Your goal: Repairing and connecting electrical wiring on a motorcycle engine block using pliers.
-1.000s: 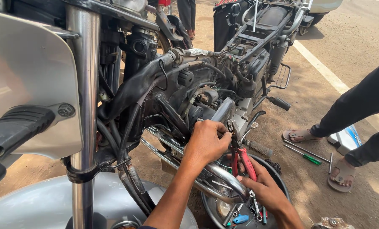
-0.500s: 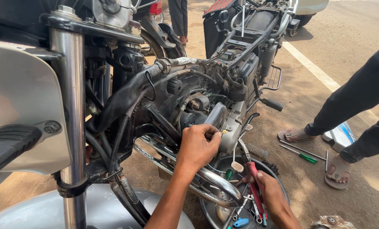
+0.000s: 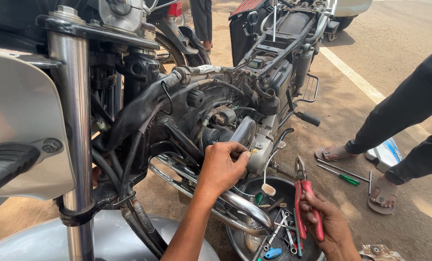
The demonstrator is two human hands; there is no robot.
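Clearly mid-job, the left hand [image 3: 221,166] pinches a small brass fitting [image 3: 252,151] against the stripped motorcycle engine [image 3: 235,128], while the right hand [image 3: 328,223] below the engine grips red-handled pliers [image 3: 304,198] over the tool pan [image 3: 293,184].

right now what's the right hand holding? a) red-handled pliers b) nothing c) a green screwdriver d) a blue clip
a: the right hand is closed around the red-handled pliers, held over the metal bowl of tools, while the green screwdriver lies on the ground nearby.
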